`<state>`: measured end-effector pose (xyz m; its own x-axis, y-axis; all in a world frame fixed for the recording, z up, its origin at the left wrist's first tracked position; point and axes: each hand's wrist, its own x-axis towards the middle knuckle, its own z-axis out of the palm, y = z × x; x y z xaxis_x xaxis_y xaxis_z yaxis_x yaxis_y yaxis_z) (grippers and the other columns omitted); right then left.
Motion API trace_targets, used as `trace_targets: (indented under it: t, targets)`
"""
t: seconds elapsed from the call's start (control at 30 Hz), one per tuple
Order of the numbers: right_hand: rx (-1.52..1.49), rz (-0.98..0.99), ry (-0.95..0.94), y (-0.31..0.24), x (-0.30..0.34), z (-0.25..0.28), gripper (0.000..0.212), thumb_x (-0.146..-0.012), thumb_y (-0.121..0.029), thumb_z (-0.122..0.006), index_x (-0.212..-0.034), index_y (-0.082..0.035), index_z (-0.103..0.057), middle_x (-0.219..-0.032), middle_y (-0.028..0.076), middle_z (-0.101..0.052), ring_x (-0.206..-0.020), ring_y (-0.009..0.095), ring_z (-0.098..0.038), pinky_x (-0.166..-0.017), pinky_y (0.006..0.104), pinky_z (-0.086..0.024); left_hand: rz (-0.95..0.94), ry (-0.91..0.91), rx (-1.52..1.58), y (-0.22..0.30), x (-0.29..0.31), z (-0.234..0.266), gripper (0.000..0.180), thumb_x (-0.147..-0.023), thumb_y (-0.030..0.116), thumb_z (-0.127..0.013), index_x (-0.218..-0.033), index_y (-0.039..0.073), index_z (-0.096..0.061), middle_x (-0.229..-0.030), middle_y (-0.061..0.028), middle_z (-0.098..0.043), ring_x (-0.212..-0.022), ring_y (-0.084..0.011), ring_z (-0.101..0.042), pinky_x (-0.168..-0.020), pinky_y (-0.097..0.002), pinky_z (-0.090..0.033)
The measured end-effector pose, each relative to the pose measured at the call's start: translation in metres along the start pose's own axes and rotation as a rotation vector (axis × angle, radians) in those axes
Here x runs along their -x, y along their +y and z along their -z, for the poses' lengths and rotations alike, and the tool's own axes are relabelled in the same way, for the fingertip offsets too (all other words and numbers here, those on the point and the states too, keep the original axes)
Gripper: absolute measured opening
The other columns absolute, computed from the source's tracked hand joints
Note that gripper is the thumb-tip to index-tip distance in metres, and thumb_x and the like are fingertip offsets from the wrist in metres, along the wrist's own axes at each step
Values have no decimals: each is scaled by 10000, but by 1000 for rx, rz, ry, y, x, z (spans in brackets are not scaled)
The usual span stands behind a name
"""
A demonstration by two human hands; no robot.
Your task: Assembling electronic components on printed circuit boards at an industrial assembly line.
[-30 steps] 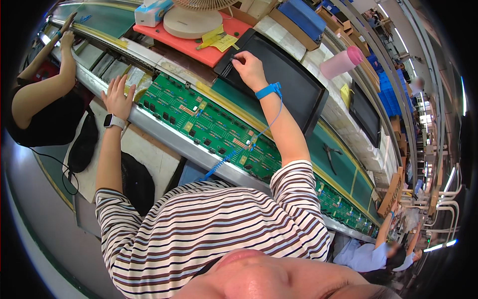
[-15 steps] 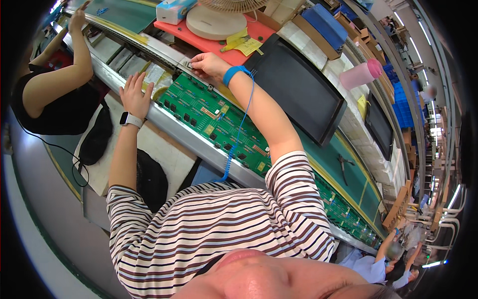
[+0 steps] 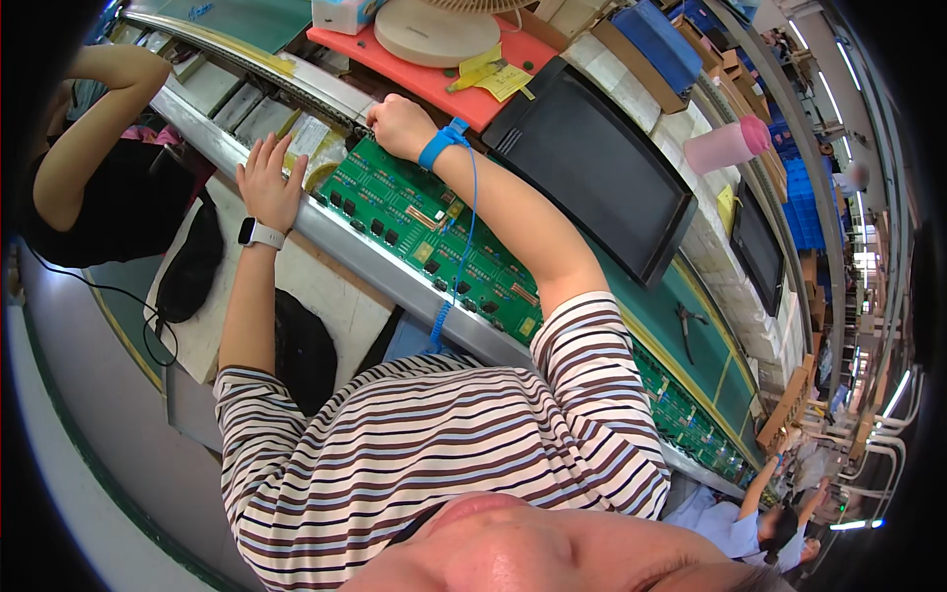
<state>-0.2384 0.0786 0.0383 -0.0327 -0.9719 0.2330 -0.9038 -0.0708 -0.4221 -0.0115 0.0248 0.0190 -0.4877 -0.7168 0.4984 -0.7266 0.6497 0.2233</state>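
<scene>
A long green circuit board (image 3: 395, 212) with black components and small colored parts lies on the metal rail in front of me. My right hand (image 3: 402, 126), wearing a blue wrist strap (image 3: 444, 145) with a coiled cord, is over the board's far left corner. Its fingers are curled closed with the tips turned down; whatever they hold is hidden. Spread flat, my left hand (image 3: 269, 185) rests at the near metal rail (image 3: 326, 232), just left of the board's end, and holds nothing. A watch is on that wrist.
Beyond the board are a black tray (image 3: 597, 168), a red shelf (image 3: 375, 49) with a fan and yellow notes, and a pink bottle (image 3: 728, 145). Pliers (image 3: 688, 326) lie on the green surface at right. A co-worker's arm (image 3: 99, 118) is at far left.
My right hand has turned, and its fingertips, which pinched a small part, now point down out of sight. The board has shifted slightly. The co-worker's raised arm has drawn back left.
</scene>
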Motion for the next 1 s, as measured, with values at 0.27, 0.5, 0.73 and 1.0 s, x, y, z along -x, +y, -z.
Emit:
trace_targets:
  t: [0.27,0.5,0.73,1.0]
  targets:
    - [87,42,-58,-12,8,13,183,-694,-127,-495,-783,-71,-644,-832,183,-585,-795,310,-582,-713,391,-479,-10,2,0,7,-1,-5,400,-813,387,-515,-1138,154,-532,-1242,-83,-464,-1194,-259,-370,-961,-509,-241]
    - [-209,192,197,-8,42,45,185,-782,-186,-516,-878,-66,-618,-819,134,-578,-800,289,-551,-716,366,-458,-25,-8,-26,-12,5,-10,356,-819,356,-524,-1109,151,-550,-1236,-69,-474,-1189,-245,-384,-964,-474,-245]
    - [-127,-152,246,81,140,142,235,-738,-28,-545,-952,-95,-616,-847,80,-552,-743,217,-565,-648,290,-469,-74,-12,-40,-14,-4,-11,356,-835,342,-511,-1130,144,-538,-1230,-83,-480,-1151,-255,-427,-943,-392,-301]
    - [-174,31,-68,105,129,129,286,-755,-49,-595,-1033,-116,-587,-1026,54,-474,-848,159,-519,-731,251,-442,-123,12,65,-30,-3,-17,350,-859,275,-489,-1168,112,-517,-1248,-117,-458,-1166,-262,-420,-968,-344,-316]
